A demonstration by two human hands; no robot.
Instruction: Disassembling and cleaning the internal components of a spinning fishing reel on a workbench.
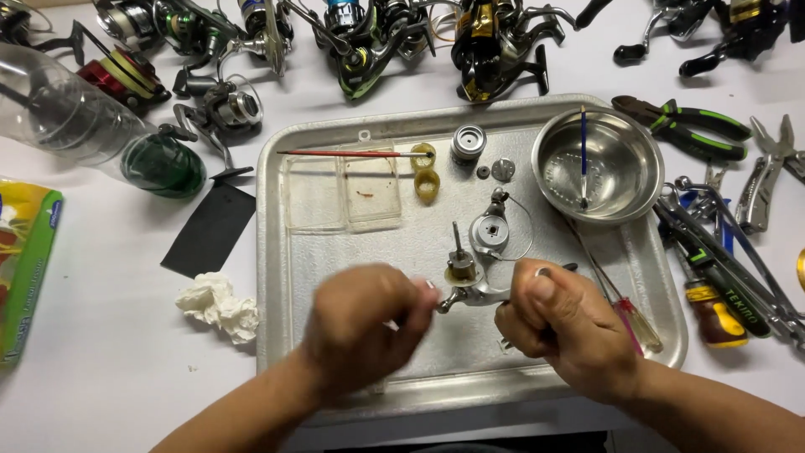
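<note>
Over a dented aluminium tray, a right hand closes its fingers around the silver body of a stripped fishing reel, its shaft standing upright near the tray's centre. The left hand, blurred, curls beside the reel's crank end; whether it grips anything cannot be told. Beyond lie a rotor with wire bail, a round steel bowl and a red-handled brush.
</note>
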